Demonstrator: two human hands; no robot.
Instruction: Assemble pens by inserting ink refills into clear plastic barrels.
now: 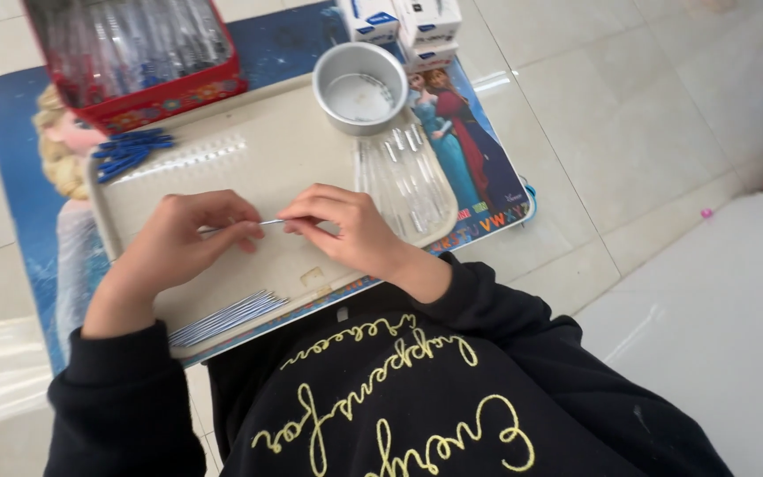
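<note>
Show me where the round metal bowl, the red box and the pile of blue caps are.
round metal bowl point(360, 55): head view, upper rim.
red box point(169, 97): head view, front wall.
blue caps point(132, 152): head view, middle of pile.

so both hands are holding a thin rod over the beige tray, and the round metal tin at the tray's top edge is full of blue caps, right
Not quite. The head view shows the round metal tin looking empty. The blue caps lie in a loose pile on the beige tray, near the red box. The rest holds: left hand and right hand hold a thin rod over the tray.
</note>
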